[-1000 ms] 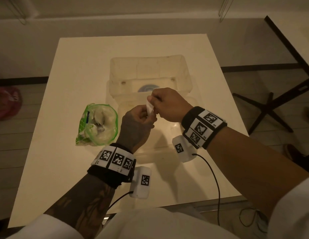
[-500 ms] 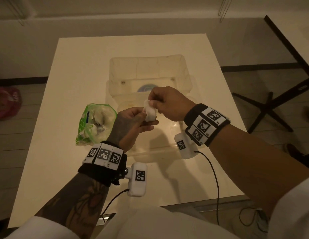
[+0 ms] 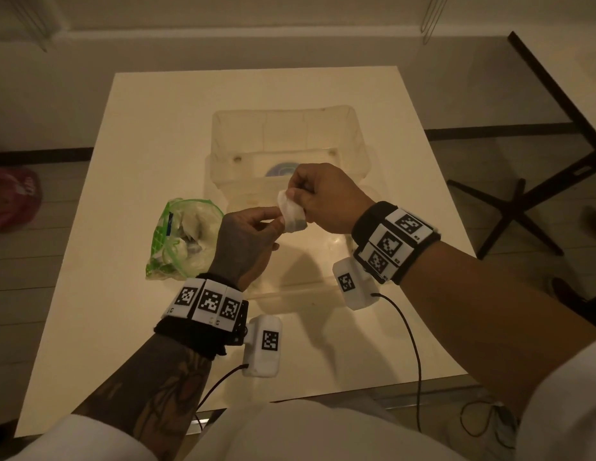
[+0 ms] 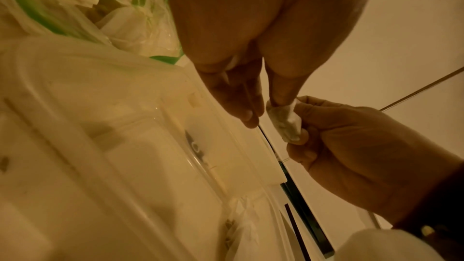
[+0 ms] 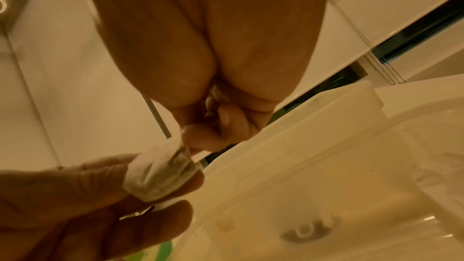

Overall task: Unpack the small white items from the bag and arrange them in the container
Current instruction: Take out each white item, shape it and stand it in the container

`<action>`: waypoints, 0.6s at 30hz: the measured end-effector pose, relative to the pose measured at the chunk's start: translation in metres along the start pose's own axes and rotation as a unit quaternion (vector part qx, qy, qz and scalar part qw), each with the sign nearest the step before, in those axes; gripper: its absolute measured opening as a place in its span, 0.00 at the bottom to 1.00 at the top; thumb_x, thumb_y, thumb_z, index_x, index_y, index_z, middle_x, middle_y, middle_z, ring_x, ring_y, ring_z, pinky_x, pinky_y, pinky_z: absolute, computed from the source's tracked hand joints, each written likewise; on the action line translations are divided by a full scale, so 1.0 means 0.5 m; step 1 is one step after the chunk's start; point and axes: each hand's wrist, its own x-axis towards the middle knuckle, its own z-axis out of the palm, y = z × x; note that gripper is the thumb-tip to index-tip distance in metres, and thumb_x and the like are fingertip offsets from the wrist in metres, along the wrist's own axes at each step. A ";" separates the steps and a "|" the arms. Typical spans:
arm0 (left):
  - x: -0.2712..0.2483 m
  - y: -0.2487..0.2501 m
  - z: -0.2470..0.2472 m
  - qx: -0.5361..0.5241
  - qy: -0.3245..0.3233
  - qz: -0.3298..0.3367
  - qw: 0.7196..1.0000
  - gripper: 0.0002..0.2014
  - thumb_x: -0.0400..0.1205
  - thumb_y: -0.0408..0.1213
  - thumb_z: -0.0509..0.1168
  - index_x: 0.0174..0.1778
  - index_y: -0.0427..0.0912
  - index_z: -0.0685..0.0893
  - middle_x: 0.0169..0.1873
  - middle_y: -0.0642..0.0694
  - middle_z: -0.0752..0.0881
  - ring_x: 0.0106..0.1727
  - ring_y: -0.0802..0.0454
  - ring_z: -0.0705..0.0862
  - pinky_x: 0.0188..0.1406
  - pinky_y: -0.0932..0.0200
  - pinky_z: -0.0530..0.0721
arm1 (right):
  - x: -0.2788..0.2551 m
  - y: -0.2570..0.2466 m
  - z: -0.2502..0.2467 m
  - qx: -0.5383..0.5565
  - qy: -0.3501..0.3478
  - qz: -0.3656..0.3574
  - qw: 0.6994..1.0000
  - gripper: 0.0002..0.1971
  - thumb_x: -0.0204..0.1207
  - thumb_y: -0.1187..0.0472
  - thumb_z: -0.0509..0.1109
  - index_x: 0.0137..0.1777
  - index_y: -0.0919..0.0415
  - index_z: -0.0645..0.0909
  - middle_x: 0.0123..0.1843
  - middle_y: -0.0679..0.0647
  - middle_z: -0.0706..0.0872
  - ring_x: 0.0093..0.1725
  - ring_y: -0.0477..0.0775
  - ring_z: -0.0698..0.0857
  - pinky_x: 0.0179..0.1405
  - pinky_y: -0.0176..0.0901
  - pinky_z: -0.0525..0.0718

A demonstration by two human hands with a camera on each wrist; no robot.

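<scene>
Left hand has dropped lower | both grips pinch white item | right hand should release gently over container

dim warm light falls on a pale square bench standing on a tiled floor, with a plain wall behind and a dark-legged table at right.

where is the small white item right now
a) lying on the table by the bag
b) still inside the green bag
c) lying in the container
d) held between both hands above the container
d: the white item is pinched by the right hand at one end and the left hand at the other, above the clear container; the bag lies apart to the left.
</scene>
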 end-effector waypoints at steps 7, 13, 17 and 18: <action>-0.009 0.005 0.005 -0.086 -0.032 -0.065 0.994 0.08 0.83 0.39 0.67 0.40 0.47 0.88 0.39 0.50 0.92 0.48 0.52 0.90 0.37 0.58 0.88 | -0.004 -0.003 0.001 0.015 -0.016 -0.002 1.000 0.04 0.82 0.63 0.66 0.46 0.60 0.81 0.36 0.47 0.80 0.30 0.47 0.81 0.27 0.33 0.79; -0.012 0.004 -0.003 -0.166 -0.059 -0.073 0.982 0.09 0.83 0.42 0.65 0.46 0.43 0.87 0.42 0.47 0.92 0.50 0.51 0.91 0.38 0.57 0.87 | -0.004 -0.001 -0.008 -0.010 -0.036 -0.006 0.999 0.05 0.83 0.62 0.65 0.46 0.58 0.80 0.38 0.47 0.80 0.33 0.45 0.78 0.35 0.37 0.76; -0.013 0.005 0.000 -0.141 -0.094 -0.084 0.982 0.11 0.82 0.43 0.66 0.54 0.42 0.88 0.48 0.43 0.92 0.51 0.48 0.91 0.41 0.53 0.85 | -0.005 -0.005 -0.012 -0.018 -0.048 -0.015 0.999 0.05 0.83 0.60 0.65 0.45 0.55 0.79 0.37 0.46 0.80 0.33 0.44 0.78 0.33 0.34 0.74; -0.013 0.005 0.002 -0.147 -0.098 -0.097 0.980 0.10 0.84 0.42 0.65 0.53 0.41 0.88 0.47 0.44 0.92 0.50 0.48 0.91 0.40 0.54 0.84 | -0.005 -0.005 -0.012 -0.016 -0.046 -0.014 0.999 0.05 0.83 0.60 0.65 0.45 0.55 0.79 0.38 0.46 0.80 0.33 0.44 0.79 0.34 0.34 0.75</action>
